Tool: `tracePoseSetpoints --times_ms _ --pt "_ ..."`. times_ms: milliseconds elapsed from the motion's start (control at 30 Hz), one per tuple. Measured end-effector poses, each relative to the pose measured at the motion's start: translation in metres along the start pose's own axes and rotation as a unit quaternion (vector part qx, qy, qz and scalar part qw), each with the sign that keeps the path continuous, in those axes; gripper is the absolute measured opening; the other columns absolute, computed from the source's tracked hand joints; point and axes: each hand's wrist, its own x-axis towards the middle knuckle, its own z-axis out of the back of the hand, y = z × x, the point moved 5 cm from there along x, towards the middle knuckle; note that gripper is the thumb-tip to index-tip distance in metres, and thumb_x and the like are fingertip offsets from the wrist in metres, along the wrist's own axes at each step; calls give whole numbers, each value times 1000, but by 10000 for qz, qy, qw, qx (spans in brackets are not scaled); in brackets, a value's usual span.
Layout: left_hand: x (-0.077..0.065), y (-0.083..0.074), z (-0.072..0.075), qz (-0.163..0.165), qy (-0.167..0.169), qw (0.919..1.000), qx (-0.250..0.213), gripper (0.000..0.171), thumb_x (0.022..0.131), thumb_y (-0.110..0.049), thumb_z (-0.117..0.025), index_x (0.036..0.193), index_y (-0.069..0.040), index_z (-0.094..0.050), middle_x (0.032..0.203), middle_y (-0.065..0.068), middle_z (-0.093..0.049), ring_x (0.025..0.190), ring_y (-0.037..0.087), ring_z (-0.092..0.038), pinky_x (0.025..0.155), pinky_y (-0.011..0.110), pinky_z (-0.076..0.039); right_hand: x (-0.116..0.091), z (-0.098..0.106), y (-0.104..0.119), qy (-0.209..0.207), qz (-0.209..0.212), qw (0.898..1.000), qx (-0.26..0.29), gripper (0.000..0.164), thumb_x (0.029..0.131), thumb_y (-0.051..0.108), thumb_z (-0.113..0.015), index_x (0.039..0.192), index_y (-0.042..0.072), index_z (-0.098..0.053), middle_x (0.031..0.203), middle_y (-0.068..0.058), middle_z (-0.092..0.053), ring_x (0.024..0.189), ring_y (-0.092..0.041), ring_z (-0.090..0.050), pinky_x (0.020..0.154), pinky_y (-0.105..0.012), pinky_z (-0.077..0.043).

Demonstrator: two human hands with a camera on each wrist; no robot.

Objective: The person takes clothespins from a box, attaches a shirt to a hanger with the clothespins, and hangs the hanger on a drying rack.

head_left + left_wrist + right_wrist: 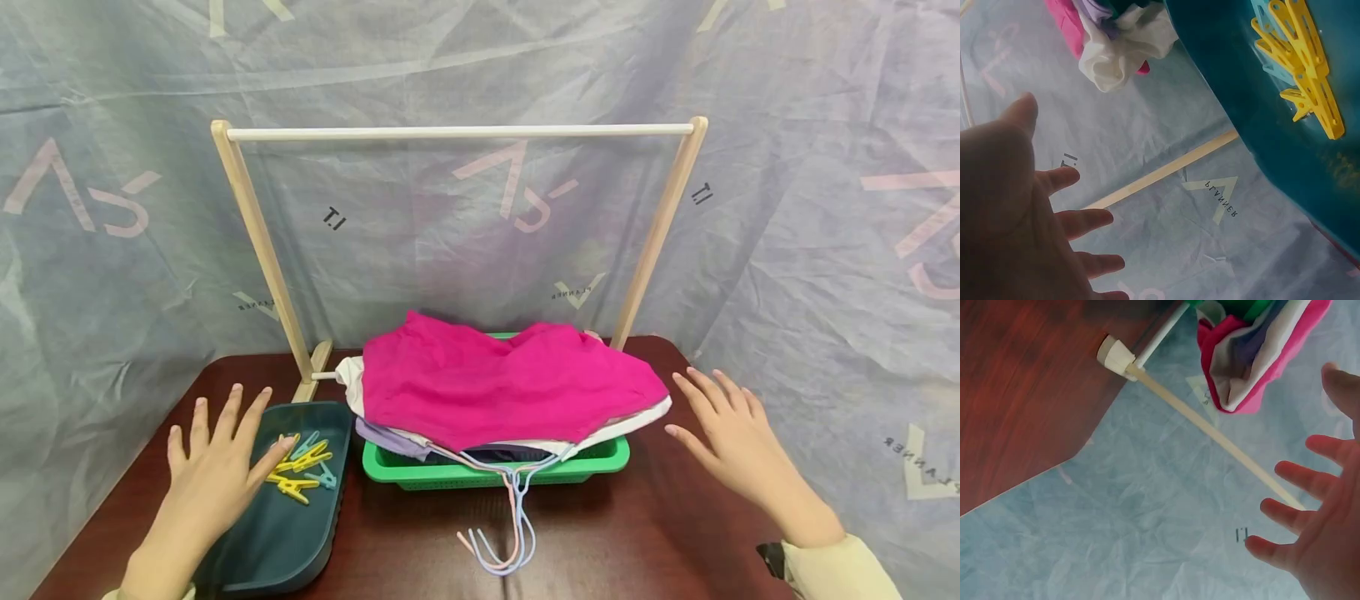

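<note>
My left hand [213,458] is held with fingers spread over the dark teal tray [300,542], holding nothing. Yellow and light blue clothespins [303,467] lie inside that tray, to the right of the hand. On the other side, my right hand [738,446] hovers over the right part of the table, fingers spread, nothing in them. Between the hands sits a green basket [495,477] heaped with folded clothes, a bright pink garment [502,383] on top and white and lavender cloth under it. Pink and light blue hangers [517,525] stick out toward me, hooks over the table.
A wooden rack with a white rail [457,132] stands behind the basket, its two posts rising left and right. The dark red-brown table [420,550] carries everything. Grey printed fabric [825,333] hangs around the back and sides.
</note>
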Motion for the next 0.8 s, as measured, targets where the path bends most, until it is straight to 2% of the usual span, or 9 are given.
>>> tracePoseSetpoints --times_ms 133,233,300,400,500,567,633,700,800 --pt "1 -2 -1 -48 37 10000 26 72 89 -57 -41 146 -19 -18 148 26 -16 134 52 6 96 71 4 8 2 10 -413 366 9985 -15 64 75 30 -68 131 7 -46 129 -17 -48 119 -43 -38 90 -59 -29" --pt "1 -5 -3 -101 104 9999 26 72 89 -58 -41 145 -18 -21 147 26 -18 134 52 5 97 71 2 12 1 17 -612 602 9963 20 58 80 34 -63 128 4 -49 127 -17 -50 117 -41 -41 88 -59 -30" --pt "2 -6 -5 -133 162 9998 16 72 89 -58 -41 145 -17 -23 147 26 -19 134 53 3 96 71 -1 15 0 21 -662 716 9952 85 54 87 41 -54 126 3 -50 126 -18 -51 115 -41 -41 88 -59 -31" --pt "2 -7 -8 -159 275 9995 16 72 88 -59 -41 144 -16 -26 146 27 -22 132 55 -3 95 72 -5 18 -4 26 -704 873 9936 144 59 94 50 -35 124 2 -52 123 -19 -52 113 -41 -42 87 -60 -32" --pt "2 -8 -11 -204 379 9990 128 72 88 -60 -42 141 -14 -30 143 28 -27 129 57 -13 93 72 -12 20 -8 31 -745 1014 9919 183 48 93 40 -45 120 1 -54 119 -19 -54 112 -41 -43 86 -60 -32" --pt "2 -8 -14 -267 417 9985 241 71 87 -59 -43 139 -12 -34 139 28 -32 125 57 -20 91 72 -16 22 -11 35 -759 1105 9908 198 41 84 25 -58 117 1 -56 116 -18 -56 111 -41 -44 86 -59 -33" --pt "1 -8 -16 -357 446 9977 362 68 87 -57 -46 136 -11 -37 136 28 -37 122 57 -26 89 71 -21 24 -14 37 -759 1170 9900 200 45 71 13 -67 114 0 -59 113 -17 -58 109 -40 -46 86 -57 -34" --pt "0 -8 -19 -434 484 9968 465 66 87 -55 -48 134 -10 -40 134 28 -40 120 57 -30 88 70 -25 26 -18 40 -732 1230 9895 174 46 67 9 -70 111 0 -61 110 -17 -60 108 -39 -47 85 -56 -35" --pt "-1 -8 -24 -513 585 9954 566 63 86 -50 -54 132 -9 -44 130 28 -45 117 56 -34 86 69 -29 29 -24 42 -670 1295 9892 123 43 67 8 -73 108 1 -63 106 -15 -61 104 -38 -49 86 -53 -35"
